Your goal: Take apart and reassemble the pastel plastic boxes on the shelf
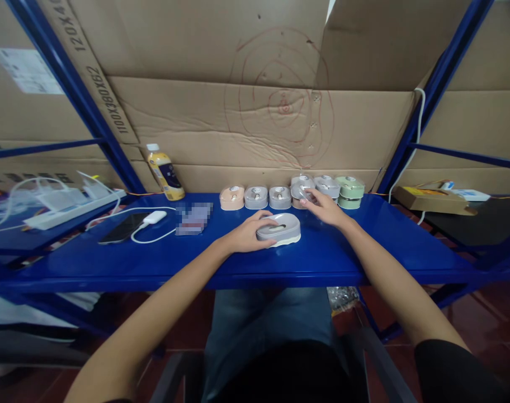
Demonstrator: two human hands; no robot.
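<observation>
My left hand (250,232) is wrapped round the left end of a grey oval box (287,225), with a dark slot-like recess in its top and a white rim at its base. The box rests on the blue table. Farther back and to the right, my right hand (324,207) has its thumb and fingers curled about a clear plastic cover (308,196). The cover is see-through and its outline is hard to make out. Right behind those fingers are stacked oval boxes (302,182), partly hidden by the hand.
Along the back stand a peach box (232,197), grey boxes (255,197) and green stacked boxes (349,192). Left are a drink bottle (166,173), a phone (123,228), a white charger (154,218) with its cable, and a blurred-out packet (194,219). Blue posts (112,162) flank the table.
</observation>
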